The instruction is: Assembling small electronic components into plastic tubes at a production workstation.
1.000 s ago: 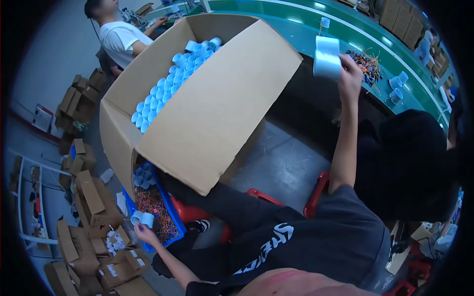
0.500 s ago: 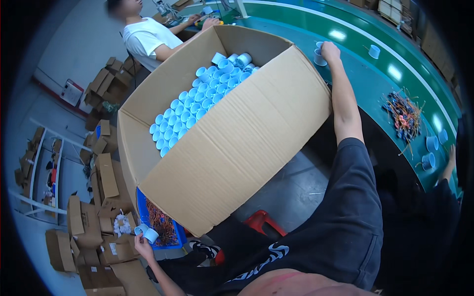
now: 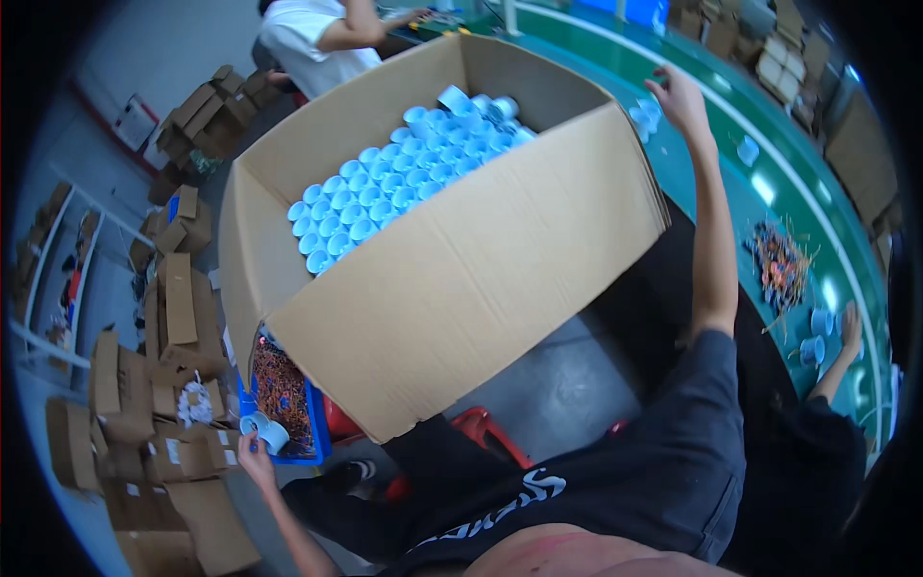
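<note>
Light blue plastic cups [image 3: 277,438] are gripped in my left hand [image 3: 256,460], at the edge of a blue tray [image 3: 323,433] full of small wired parts. On the green table, my right hand [image 3: 679,100] is raised with its fingers apart and holds nothing. Just beside and below it stand a few light blue cups [image 3: 644,119]. Between my arms is a large cardboard box [image 3: 471,279], packed with rows of upright cups [image 3: 380,192]; some at the far end lie tilted on top.
A heap of wired parts [image 3: 777,264] lies on the table, with more cups [image 3: 813,350] near another person's hand [image 3: 851,327]. A person in a white shirt [image 3: 308,38] is beyond the box. Cardboard boxes [image 3: 187,317] crowd the left; a red stool [image 3: 490,433] stands below.
My right hand has let go of the cups on the table and lifted away from them. My left hand still holds its cups over the tray's edge. The view has shifted a little.
</note>
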Tool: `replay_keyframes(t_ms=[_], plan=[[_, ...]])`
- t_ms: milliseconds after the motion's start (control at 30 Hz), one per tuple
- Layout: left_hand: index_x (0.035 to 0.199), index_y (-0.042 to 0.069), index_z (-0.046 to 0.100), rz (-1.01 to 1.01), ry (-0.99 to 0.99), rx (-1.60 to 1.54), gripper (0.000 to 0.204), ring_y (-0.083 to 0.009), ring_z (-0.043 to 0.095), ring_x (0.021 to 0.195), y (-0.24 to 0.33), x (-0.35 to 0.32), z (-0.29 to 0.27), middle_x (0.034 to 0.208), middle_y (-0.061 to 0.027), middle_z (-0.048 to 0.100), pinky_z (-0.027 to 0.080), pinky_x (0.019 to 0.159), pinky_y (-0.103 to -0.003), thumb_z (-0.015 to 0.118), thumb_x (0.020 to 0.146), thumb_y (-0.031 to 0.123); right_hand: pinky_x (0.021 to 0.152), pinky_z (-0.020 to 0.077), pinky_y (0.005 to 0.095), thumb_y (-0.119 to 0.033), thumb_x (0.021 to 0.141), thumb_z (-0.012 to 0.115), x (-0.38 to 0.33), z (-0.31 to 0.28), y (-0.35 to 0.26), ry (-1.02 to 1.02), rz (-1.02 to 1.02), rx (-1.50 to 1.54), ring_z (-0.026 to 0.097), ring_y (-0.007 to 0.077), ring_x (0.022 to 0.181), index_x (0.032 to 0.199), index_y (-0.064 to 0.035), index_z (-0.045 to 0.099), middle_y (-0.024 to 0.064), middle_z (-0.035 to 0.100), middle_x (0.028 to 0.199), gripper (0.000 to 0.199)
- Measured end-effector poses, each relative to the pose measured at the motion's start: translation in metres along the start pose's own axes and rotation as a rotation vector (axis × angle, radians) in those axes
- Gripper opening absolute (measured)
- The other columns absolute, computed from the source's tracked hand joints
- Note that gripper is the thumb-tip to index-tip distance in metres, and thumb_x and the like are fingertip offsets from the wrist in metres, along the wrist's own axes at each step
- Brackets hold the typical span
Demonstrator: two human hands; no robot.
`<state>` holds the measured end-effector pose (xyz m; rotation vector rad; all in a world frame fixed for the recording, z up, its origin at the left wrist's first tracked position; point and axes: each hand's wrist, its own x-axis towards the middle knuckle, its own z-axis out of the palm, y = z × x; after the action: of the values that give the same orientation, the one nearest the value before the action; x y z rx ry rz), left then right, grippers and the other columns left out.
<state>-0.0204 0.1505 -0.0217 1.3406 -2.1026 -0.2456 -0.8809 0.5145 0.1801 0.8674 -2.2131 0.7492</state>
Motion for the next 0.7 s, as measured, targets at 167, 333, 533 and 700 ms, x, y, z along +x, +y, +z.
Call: replay_keyframes(t_ms=[167, 333, 533, 700], plan=[[0.097, -0.002, 0.062, 0.171, 0.136, 0.045, 0.018, -0.0329, 0.059, 0.087, 0.074, -0.005, -0.027, 0.090, -0.0160, 0.059, 0.047, 0.075, -0.038, 0.057, 0.079, -0.005, 0.058, 0.0442, 0.0291, -0.006, 0.083, 0.063, -0.223, -0.122, -0.283, -0.252, -0.189, 0.971, 0.057, 0.0161, 0.064, 0.078, -0.0005, 0.062, 0.0074, 0.058, 0.069, 0.008], [0.097, -0.001, 0.063, 0.230, 0.100, -0.085, 0.017, -0.0335, 0.058, 0.090, 0.126, -0.024, -0.030, 0.093, -0.0160, 0.060, 0.047, 0.079, -0.039, 0.059, 0.080, -0.002, 0.057, 0.0453, 0.0367, -0.019, 0.081, 0.069, -0.345, -0.061, -0.479, -0.529, -0.720, 1.100, 0.056, 0.0265, 0.065, 0.106, -0.0055, 0.061, 0.0105, 0.055, 0.075, 0.029], [0.093, 0.000, 0.059, 0.110, -0.032, -0.097, 0.014, -0.0325, 0.058, 0.087, 0.119, -0.070, -0.050, 0.089, -0.0149, 0.058, 0.048, 0.076, -0.041, 0.062, 0.079, 0.000, 0.062, 0.0490, 0.0400, -0.023, 0.081, 0.066, -0.385, 0.004, -0.567, -0.815, -0.914, 0.935, 0.062, 0.0316, 0.073, 0.120, -0.0096, 0.053, 0.0130, 0.058, 0.079, 0.043], [0.095, -0.001, 0.057, 0.111, -0.080, -0.112, 0.014, -0.0304, 0.059, 0.086, 0.088, -0.115, -0.052, 0.093, -0.0142, 0.057, 0.050, 0.074, -0.040, 0.060, 0.082, 0.002, 0.060, 0.0493, 0.0406, -0.016, 0.079, 0.066, -0.420, -0.002, -0.598, -0.993, -1.005, 0.786, 0.061, 0.0324, 0.069, 0.104, -0.0067, 0.059, 0.0129, 0.059, 0.080, 0.027]])
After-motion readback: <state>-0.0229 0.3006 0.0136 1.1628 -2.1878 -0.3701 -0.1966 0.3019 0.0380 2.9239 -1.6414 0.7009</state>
